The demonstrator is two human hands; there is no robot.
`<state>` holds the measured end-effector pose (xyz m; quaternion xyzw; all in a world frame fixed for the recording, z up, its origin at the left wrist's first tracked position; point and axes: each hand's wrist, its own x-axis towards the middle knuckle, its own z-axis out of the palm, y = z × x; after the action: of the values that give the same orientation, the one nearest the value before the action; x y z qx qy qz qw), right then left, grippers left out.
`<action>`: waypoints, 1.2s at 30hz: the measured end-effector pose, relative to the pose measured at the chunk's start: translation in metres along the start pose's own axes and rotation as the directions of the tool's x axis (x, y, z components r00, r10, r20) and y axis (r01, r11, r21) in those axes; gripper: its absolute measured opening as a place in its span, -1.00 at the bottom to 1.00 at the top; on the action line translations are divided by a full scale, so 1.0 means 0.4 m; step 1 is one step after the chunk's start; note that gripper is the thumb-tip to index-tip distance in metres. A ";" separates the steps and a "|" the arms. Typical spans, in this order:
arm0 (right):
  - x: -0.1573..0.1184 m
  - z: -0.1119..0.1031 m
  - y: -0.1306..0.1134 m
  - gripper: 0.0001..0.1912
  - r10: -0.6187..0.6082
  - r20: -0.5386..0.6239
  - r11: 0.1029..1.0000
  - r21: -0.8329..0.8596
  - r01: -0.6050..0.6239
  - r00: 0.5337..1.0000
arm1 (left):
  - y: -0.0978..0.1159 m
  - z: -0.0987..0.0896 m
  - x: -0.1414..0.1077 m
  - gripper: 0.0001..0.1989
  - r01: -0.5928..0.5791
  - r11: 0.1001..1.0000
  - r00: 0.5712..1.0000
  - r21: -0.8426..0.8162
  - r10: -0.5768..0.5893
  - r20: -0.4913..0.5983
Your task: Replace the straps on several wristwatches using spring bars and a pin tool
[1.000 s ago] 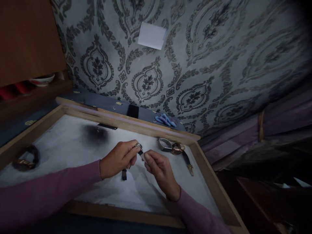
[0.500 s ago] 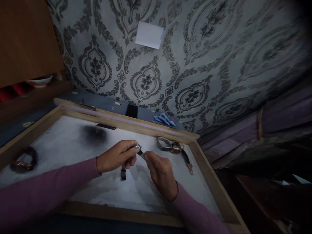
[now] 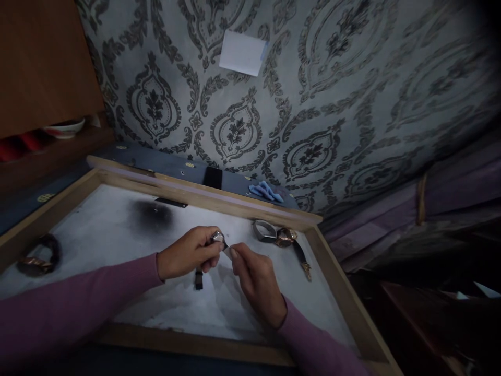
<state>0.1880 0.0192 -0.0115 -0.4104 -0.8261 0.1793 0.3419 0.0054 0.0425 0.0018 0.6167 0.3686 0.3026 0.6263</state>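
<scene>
My left hand (image 3: 191, 254) is closed around a small wristwatch (image 3: 217, 237), with its silver round case showing between thumb and fingers. Below those fingers, a dark strap end (image 3: 199, 280) shows against the white surface. At the right edge of the watch, my right hand (image 3: 256, 279) pinches a thin flat piece (image 3: 227, 251). Whether that piece is the strap's other end or a small tool, I cannot tell. Both hands are over a shallow wooden tray (image 3: 188, 342) with a white base.
To the right in the tray lie a grey watch band (image 3: 264, 231), a rose-gold watch (image 3: 284, 237) and a dark strap (image 3: 300, 254). Another watch (image 3: 39, 256) rests at the left. A black strip (image 3: 171, 202) lies by the back rim. Behind are a phone (image 3: 213, 177) and blue cloth (image 3: 266, 191).
The watch has tilted in my left hand, so more of its silver case shows. My left thumb has shifted down off it. The right hand has barely moved and keeps its pinch.
</scene>
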 end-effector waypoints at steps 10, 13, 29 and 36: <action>0.005 0.002 -0.011 -0.72 0.089 -0.013 0.993 0.080 -0.087 0.996 | -0.008 0.001 0.002 -0.78 -0.016 1.000 1.000 0.018 0.016 -0.009; 0.007 0.004 -0.015 -0.70 0.112 -0.018 0.991 0.080 -0.110 0.994 | -0.009 0.001 0.001 -0.77 -0.018 1.000 1.000 0.023 0.018 -0.009; 0.009 -0.013 -0.007 -0.71 -0.058 -0.030 0.993 -0.105 0.054 0.998 | 0.025 -0.037 -0.002 -0.69 -0.043 0.991 0.977 0.125 0.016 0.211; 0.001 -0.015 0.001 -0.74 -0.053 0.042 0.992 -0.110 0.058 0.998 | 0.038 -0.056 -0.005 -0.70 -0.125 0.901 0.974 0.415 0.032 0.223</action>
<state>0.1925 0.0198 -0.0074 -0.4021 -0.8525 0.1314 0.3070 -0.0134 0.0541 0.0178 0.7814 0.3321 0.1729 0.4992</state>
